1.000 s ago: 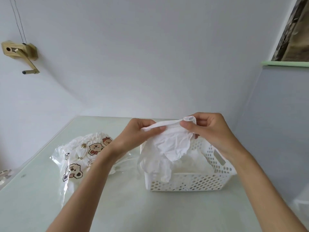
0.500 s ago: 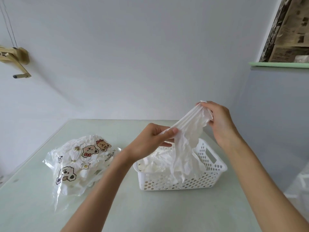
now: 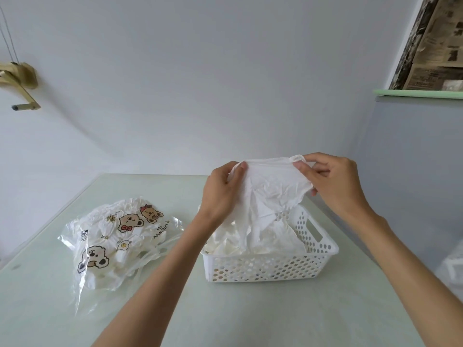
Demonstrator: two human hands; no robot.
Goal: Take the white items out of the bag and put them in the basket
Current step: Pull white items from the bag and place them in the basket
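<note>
A pale green table (image 3: 250, 316) fills the lower view, set against plain grey walls (image 3: 225, 71); a brass fitting (image 3: 20, 81) hangs on the left one. Toward the table's left edge lies the bag (image 3: 120, 241), clear with cartoon bears, which looks to hold more white items. Near the right edge sits the basket (image 3: 270, 266), already partly filled. Above it, the left hand (image 3: 220, 194) and right hand (image 3: 335, 181) each pinch a top corner of one white item (image 3: 273, 191), stretched between them. The task seems midway.
</note>
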